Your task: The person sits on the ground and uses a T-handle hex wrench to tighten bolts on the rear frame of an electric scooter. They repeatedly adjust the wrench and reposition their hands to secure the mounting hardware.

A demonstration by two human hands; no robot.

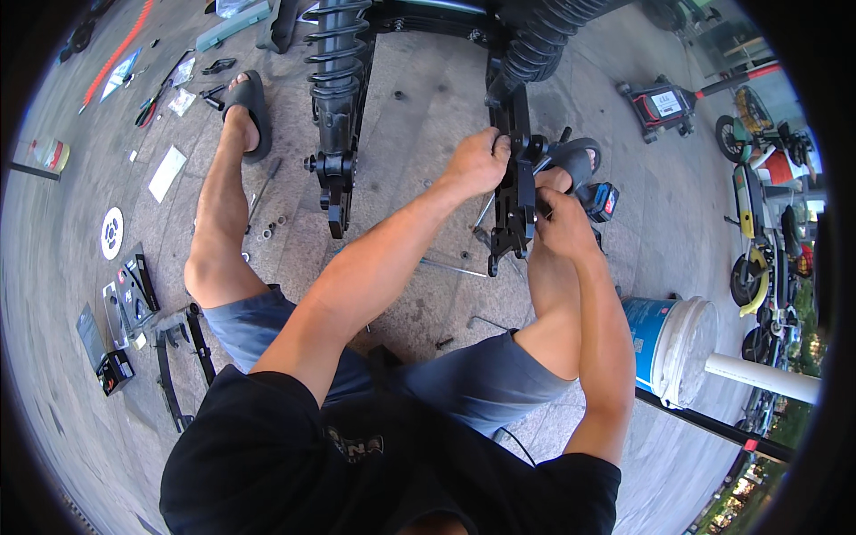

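Note:
A black metal bracket (514,201) hangs below the right-hand coil-spring shock absorber (540,45) of a vehicle frame. My left hand (477,163) is closed against the bracket's left side, fingers curled at its edge. On the other side, my right hand (568,225) has bent fingers pressed together at the bracket's lower right; whatever they pinch is hidden. Bolt ends stick out of the bracket near both hands. Left of it hangs a second coil-spring shock absorber (337,80), with a similar black clevis joint (335,169) at its lower end.
On the paving lie a long metal rod (453,267), several loose rings (267,234) and a hex key (488,322). A blue cordless power tool (603,201) stands by my right foot. A blue-and-white bucket (664,348) is at right, a floor jack (662,105) beyond. Opened boxes (135,290) lie left.

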